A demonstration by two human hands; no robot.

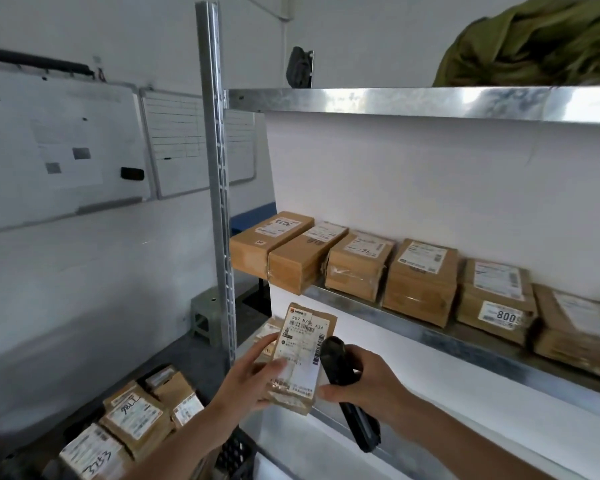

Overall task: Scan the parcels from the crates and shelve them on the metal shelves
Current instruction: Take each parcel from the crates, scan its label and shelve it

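Observation:
My left hand holds a small brown parcel upright in front of the metal shelves, its white label facing me. My right hand grips a black handheld scanner, whose head sits right beside the parcel's label. Several brown parcels stand in a row on the middle metal shelf. More parcels lie in a black crate at the lower left.
A steel upright post marks the shelf's left end. An olive green bag and a dark object lie on the top shelf. Whiteboards hang on the left wall. A small grey stool stands on the floor.

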